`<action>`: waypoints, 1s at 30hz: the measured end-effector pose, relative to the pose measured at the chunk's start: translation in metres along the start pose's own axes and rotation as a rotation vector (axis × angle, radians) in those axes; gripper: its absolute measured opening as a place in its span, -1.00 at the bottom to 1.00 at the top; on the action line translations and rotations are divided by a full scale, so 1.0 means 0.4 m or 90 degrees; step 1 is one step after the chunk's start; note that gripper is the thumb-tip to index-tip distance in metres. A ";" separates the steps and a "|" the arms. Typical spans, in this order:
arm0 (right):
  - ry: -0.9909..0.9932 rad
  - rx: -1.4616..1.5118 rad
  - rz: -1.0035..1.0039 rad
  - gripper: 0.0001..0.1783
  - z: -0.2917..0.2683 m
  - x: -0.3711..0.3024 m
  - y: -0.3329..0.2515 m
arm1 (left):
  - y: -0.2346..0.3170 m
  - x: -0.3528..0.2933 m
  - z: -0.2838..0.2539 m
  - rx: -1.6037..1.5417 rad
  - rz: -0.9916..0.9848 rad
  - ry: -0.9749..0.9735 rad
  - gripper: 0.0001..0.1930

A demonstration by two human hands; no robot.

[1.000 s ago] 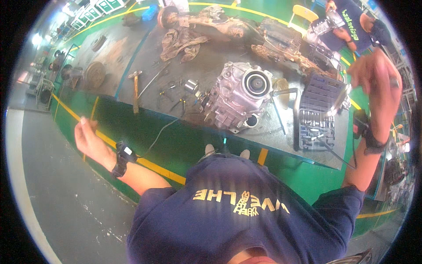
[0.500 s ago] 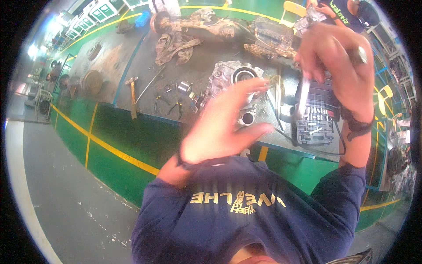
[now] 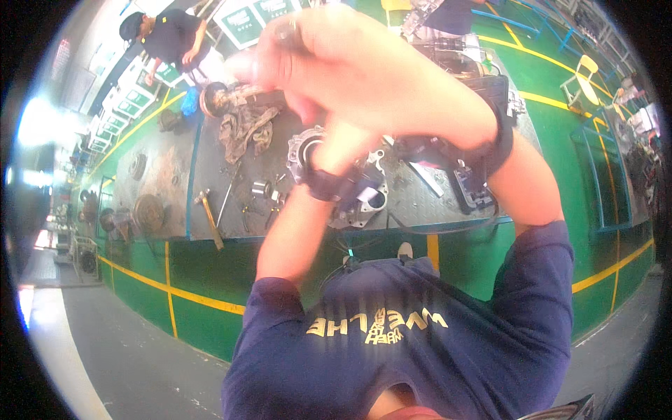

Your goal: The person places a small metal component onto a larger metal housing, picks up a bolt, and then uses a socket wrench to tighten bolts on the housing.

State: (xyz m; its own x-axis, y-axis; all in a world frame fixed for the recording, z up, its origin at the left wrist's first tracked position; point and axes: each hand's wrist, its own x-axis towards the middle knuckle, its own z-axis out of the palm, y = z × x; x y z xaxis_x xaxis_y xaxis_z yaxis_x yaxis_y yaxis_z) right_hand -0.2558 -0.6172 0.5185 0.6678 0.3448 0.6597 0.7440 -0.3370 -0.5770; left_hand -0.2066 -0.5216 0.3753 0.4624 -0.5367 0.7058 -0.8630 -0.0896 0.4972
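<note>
My right hand is raised close to the camera, pointing left, with its fingers bent and blurred. Something dark and ring-like circles one finger. Below and behind it, my left hand reaches up from the bench side. Its fingers are hidden by the right hand, so I cannot tell whether the two touch. A dark band sits on each wrist. Past my left wrist, a grey cast-metal housing with a round bore lies on the bench, partly covered by that arm. Whether either hand holds anything is not visible.
On the metal-topped bench lie a hammer, a metal cylinder, a dirty rag and an open tool case. Greasy round parts stand at left. A person stands beyond the bench; a yellow chair is far right.
My right hand has swung left across the view and now covers my left hand's fingers, which were spread before. The view has turned to the right, and another person shows at upper left.
</note>
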 end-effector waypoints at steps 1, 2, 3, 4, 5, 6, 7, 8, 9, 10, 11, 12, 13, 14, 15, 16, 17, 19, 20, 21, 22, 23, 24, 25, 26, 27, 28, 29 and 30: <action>0.025 0.026 0.048 -0.63 -0.005 0.011 0.019 | 0.064 0.007 0.019 -0.111 -0.086 -0.028 -0.55; 0.030 0.134 0.124 -0.55 -0.026 0.023 0.034 | 0.135 0.007 0.025 -0.205 -0.181 -0.037 -0.54; 0.071 0.133 0.187 -0.60 -0.062 -0.003 0.042 | 0.176 0.036 0.030 -0.452 -0.325 -0.066 -0.68; 0.110 0.143 0.243 -0.64 -0.095 -0.023 0.034 | 0.181 -0.011 0.003 -0.219 -0.349 -0.114 -0.71; 0.102 0.071 0.232 -0.66 -0.142 -0.041 0.034 | 0.180 -0.033 -0.020 -0.189 -0.216 -0.087 -0.81; 0.092 0.065 0.215 -0.71 -0.149 -0.082 0.017 | 0.174 -0.057 -0.072 -0.216 -0.334 -0.134 -0.87; 0.048 0.110 0.181 -0.75 -0.106 -0.112 -0.019 | 0.148 -0.099 -0.128 -0.264 -0.350 -0.061 -0.86; 0.019 0.140 0.179 -0.78 -0.084 -0.143 -0.059 | 0.108 -0.090 -0.151 -0.218 -0.274 -0.023 -0.83; -0.005 0.181 0.193 -0.77 -0.051 -0.160 -0.069 | 0.110 -0.066 -0.165 -0.118 -0.298 0.042 -0.81; -0.026 0.208 0.205 -0.74 -0.024 -0.157 -0.079 | 0.075 -0.044 -0.130 -0.074 -0.225 0.173 -0.82; -0.034 0.226 0.214 -0.69 -0.008 -0.153 -0.072 | 0.015 -0.007 -0.081 -0.058 -0.136 0.223 -0.79; -0.012 0.245 0.195 -0.72 -0.004 -0.135 -0.055 | 0.034 0.040 -0.060 -0.097 -0.066 0.232 -0.82; -0.020 0.271 0.170 -0.70 0.000 -0.115 -0.011 | 0.029 0.031 -0.014 -0.475 -0.150 0.169 -0.81; -0.014 0.282 0.154 -0.66 -0.011 -0.097 0.030 | 0.024 0.041 0.048 -0.854 -0.279 0.168 -0.79; 0.075 0.239 0.228 -0.73 -0.060 -0.111 0.091 | 0.053 0.047 0.131 -0.676 -0.179 0.145 -0.74; 0.104 0.234 0.259 -0.74 -0.076 -0.112 0.128 | 0.065 0.032 0.177 -0.473 -0.093 0.146 -0.67; 0.137 0.221 0.291 -0.73 -0.094 -0.106 0.158 | 0.076 0.019 0.164 -0.370 -0.094 0.093 -0.63; 0.118 0.453 0.298 -0.78 -0.153 -0.127 0.178 | 0.137 -0.041 0.080 -0.256 -0.175 -0.050 -0.56; 0.083 0.519 0.275 -0.80 -0.180 -0.151 0.194 | 0.181 -0.057 -0.005 -0.252 -0.220 0.001 -0.67; 0.041 0.584 0.254 -0.80 -0.203 -0.169 0.205 | 0.145 -0.070 -0.032 -0.170 -0.170 0.074 -0.78; -0.031 0.527 0.184 -0.84 -0.198 -0.192 0.189 | 0.115 -0.042 -0.060 -0.171 -0.184 0.104 -0.81; -0.047 0.478 0.181 -0.86 -0.176 -0.211 0.164 | 0.091 -0.018 -0.081 -0.170 -0.201 0.135 -0.83; -0.062 0.424 0.179 -0.87 -0.152 -0.230 0.136 | 0.068 0.014 -0.055 -0.182 -0.204 0.135 -0.83; -0.082 0.373 0.177 -0.88 -0.120 -0.242 0.112 | 0.031 0.067 -0.003 -0.239 -0.178 0.138 -0.83; -0.047 0.091 0.131 -0.88 -0.077 -0.200 0.106 | 0.019 0.073 0.033 -0.275 -0.172 0.147 -0.83; -0.007 0.008 0.158 -0.87 -0.081 -0.159 0.120 | 0.014 0.086 0.071 -0.317 -0.160 0.149 -0.82; 0.024 -0.063 0.183 -0.85 -0.081 -0.115 0.140 | 0.034 0.058 0.119 -0.236 -0.116 0.099 -0.84; 0.042 -0.002 0.245 -0.83 -0.124 -0.107 0.174 | 0.074 0.044 0.124 -0.246 -0.148 0.056 -0.83; 0.070 0.058 0.310 -0.80 -0.172 -0.110 0.212 | 0.115 0.031 0.138 -0.255 -0.181 0.008 -0.82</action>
State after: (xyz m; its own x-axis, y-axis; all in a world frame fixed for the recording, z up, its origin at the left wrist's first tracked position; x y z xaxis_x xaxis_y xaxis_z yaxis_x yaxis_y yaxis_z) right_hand -0.2235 -0.7210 0.4736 0.9347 0.0706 0.3484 0.3499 -0.3554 -0.8668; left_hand -0.2517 -0.5787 0.3789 0.6724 -0.5274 0.5194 -0.5575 0.1007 0.8241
